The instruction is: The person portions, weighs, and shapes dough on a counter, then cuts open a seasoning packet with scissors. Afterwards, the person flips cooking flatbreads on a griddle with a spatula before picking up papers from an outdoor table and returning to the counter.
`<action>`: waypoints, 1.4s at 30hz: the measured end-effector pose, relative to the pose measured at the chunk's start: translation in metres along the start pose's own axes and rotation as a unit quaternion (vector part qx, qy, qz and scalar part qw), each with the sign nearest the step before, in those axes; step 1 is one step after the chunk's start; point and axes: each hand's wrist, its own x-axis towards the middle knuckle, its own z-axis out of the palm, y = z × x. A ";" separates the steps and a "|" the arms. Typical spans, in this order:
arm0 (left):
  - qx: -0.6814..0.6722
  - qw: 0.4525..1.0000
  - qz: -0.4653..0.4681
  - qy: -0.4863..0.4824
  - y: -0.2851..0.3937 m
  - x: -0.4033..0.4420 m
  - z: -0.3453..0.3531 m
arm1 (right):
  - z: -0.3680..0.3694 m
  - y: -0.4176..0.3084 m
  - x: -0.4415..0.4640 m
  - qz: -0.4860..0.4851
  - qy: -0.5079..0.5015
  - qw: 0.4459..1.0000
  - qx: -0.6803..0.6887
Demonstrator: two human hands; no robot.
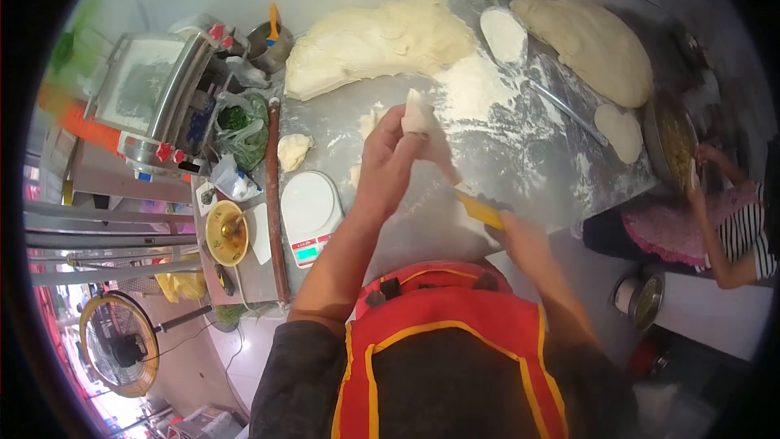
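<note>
My left hand [388,164] is closed around a piece of dough [418,114], whose pale tip sticks up past the fingers. My right hand [524,242], near the front edge of the metal table, grips a yellow-handled scraper [479,210]. Its working end is blurred and hard to make out. Small dough lumps lie partly hidden behind my left hand, and another dough lump [295,151] rests to its left. Beyond my hands, a large dough mass [378,41] spreads along the back of the table beside loose flour [475,91].
A white kitchen scale [310,202] and a long rolling pin [276,203] are at left, near a yellow bowl [227,232]. A second dough mass [589,41], a flour scoop [504,35] and a metal rod [569,111] lie right. A co-worker's hands [703,171] are at a large bowl [673,138].
</note>
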 end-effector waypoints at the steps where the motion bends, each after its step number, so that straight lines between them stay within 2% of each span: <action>1: 0.044 0.998 -0.032 -0.020 -0.013 0.003 -0.005 | 0.000 0.002 -0.004 0.018 -0.014 1.000 -0.015; 3: 0.132 0.985 -0.098 -0.055 -0.057 0.004 -0.020 | -0.001 0.011 -0.018 0.051 -0.047 0.997 -0.044; 7: 0.310 0.921 -0.209 -0.111 -0.140 -0.016 -0.026 | 0.013 0.040 -0.039 0.076 -0.007 0.997 -0.022; 10: 0.383 0.920 0.053 -0.060 -0.247 -0.031 -0.033 | -0.006 0.033 -0.045 0.100 0.004 0.995 -0.028; 13: 0.585 0.805 0.100 -0.009 -0.227 -0.026 -0.013 | -0.013 0.026 -0.047 0.125 0.003 0.992 -0.016; 16: 0.593 0.804 0.045 0.001 -0.237 -0.023 -0.020 | -0.016 0.026 -0.051 0.148 0.012 0.989 0.000; 19: 0.579 0.807 -0.078 -0.089 -0.228 -0.013 -0.026 | -0.012 0.028 -0.055 0.176 0.012 0.984 0.011; 22: 0.541 0.833 -0.027 -0.111 -0.216 0.000 -0.020 | -0.015 0.031 -0.054 0.180 0.012 0.983 0.014; 25: 0.523 0.835 0.156 -0.066 -0.209 0.002 -0.002 | -0.012 0.034 -0.054 0.178 0.037 0.983 0.025; 28: 0.543 0.792 0.210 -0.187 -0.239 -0.029 0.004 | -0.011 0.041 -0.053 0.183 0.047 0.982 0.026; 31: 0.570 0.757 0.188 -0.259 -0.222 -0.061 0.009 | -0.010 0.043 -0.052 0.191 0.053 0.980 0.022; 32: 0.578 0.751 0.198 -0.252 -0.221 -0.056 0.011 | -0.009 0.044 -0.053 0.194 0.056 0.979 0.023; 34: 0.592 0.740 0.214 -0.235 -0.222 -0.045 0.023 | -0.011 0.043 -0.055 0.194 0.049 0.979 0.029; 37: 0.663 0.714 0.192 -0.118 -0.246 -0.002 0.037 | -0.021 0.037 -0.052 0.198 0.039 0.978 0.044; 40: 0.556 0.822 0.023 -0.121 -0.268 0.045 0.024 | -0.027 0.039 -0.052 0.207 0.050 0.976 0.050; 42: 0.443 0.893 0.037 -0.070 -0.264 0.055 0.008 | -0.029 0.040 -0.055 0.213 0.060 0.974 0.053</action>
